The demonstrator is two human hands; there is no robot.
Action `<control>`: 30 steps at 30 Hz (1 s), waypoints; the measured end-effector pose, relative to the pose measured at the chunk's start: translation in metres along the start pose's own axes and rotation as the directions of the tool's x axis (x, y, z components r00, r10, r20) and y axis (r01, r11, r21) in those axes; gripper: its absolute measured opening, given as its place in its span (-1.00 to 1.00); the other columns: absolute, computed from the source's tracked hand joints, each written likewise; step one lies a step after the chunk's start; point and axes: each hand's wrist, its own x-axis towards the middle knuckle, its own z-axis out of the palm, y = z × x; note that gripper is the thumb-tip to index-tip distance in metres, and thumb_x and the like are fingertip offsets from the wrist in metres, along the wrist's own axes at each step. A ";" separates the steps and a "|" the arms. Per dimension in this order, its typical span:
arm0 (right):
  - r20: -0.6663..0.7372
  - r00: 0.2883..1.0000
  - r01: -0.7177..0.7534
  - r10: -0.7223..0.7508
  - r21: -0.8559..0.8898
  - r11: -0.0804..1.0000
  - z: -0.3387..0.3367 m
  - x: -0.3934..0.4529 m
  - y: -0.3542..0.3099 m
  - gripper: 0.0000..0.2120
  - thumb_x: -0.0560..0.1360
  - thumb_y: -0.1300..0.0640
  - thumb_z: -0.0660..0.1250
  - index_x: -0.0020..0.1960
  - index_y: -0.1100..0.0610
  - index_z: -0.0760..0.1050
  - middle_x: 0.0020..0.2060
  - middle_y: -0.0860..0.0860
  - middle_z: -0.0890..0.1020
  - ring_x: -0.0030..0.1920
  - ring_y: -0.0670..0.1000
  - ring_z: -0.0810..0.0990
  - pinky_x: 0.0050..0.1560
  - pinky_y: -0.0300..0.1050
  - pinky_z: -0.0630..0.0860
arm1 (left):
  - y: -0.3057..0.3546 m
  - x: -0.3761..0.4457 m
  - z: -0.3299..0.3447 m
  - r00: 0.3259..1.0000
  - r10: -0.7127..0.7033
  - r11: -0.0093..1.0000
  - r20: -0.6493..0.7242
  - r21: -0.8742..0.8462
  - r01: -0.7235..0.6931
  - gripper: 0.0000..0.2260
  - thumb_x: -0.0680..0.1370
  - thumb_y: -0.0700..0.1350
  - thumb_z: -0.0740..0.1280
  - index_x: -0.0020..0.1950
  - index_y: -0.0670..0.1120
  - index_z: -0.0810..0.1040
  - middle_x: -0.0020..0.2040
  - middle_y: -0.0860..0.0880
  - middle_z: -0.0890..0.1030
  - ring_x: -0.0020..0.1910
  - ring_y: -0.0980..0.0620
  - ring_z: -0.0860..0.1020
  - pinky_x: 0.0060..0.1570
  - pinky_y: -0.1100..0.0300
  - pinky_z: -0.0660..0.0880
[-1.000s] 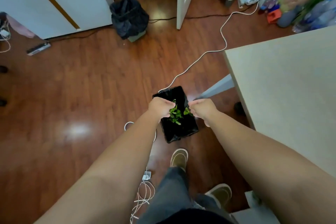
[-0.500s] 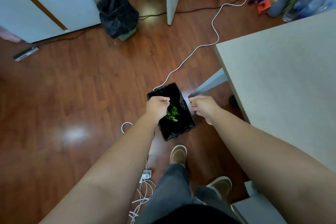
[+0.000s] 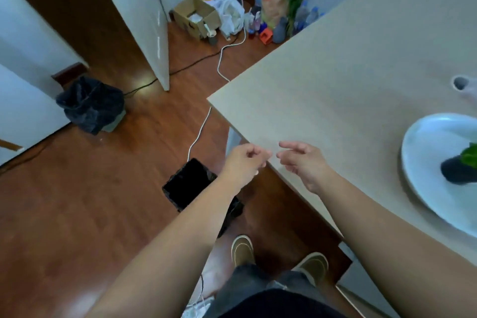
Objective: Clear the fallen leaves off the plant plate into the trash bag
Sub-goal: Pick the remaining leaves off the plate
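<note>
A small bin lined with a black trash bag stands on the wood floor by the table's corner, partly hidden by my left forearm; its inside looks dark. My left hand hovers above and to the right of it with fingers loosely curled and nothing in them. Over the table's near edge, my right hand has its fingers apart and empty. The white plant plate lies on the table at the right, with a dark pot and a green plant on it, cut off by the frame.
The beige table fills the right side. A larger bin with a black bag stands at the left by the wall. A white cable runs across the floor. A cardboard box, bottles and flowers crowd the far corner. My shoes are below.
Both hands have let go of the green leaves over the small bin and risen towards the table. The view has swung right, so the plate is in sight.
</note>
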 end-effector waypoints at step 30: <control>-0.437 0.831 -0.246 -0.345 -0.843 0.478 -0.419 -0.133 0.120 -0.66 0.54 0.08 0.20 0.25 -0.20 0.50 0.42 -0.22 0.37 0.43 0.00 0.20 0.40 -0.07 0.16 | 0.053 -0.017 0.338 0.971 -0.010 0.891 0.239 0.442 -0.100 -0.74 0.38 -0.15 0.50 -0.02 0.00 0.50 -0.21 -0.06 0.58 -0.36 -0.07 0.64 -0.16 0.00 0.66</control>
